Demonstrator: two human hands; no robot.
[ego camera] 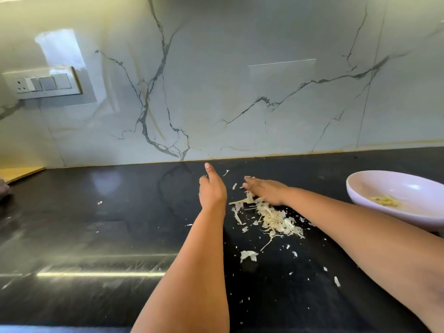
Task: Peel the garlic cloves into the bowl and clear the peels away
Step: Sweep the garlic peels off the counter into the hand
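Head view: both hands are lying flat, fingers straight, holding nothing. The left hand [212,188] and right hand [264,191] are flanking the peels [274,217] on the black desk [96,224]. Peeled garlic [384,201] is sitting in the bowl [374,186]. Sweeping inward should gather strays; open room lies left, while the wall is close behind.

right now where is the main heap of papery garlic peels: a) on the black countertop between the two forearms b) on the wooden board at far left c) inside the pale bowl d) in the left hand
a: the heap of pale papery garlic peels lies on the black stone countertop, between the forearms just behind the right hand; the pale lilac ceramic bowl holds only peeled garlic cloves.
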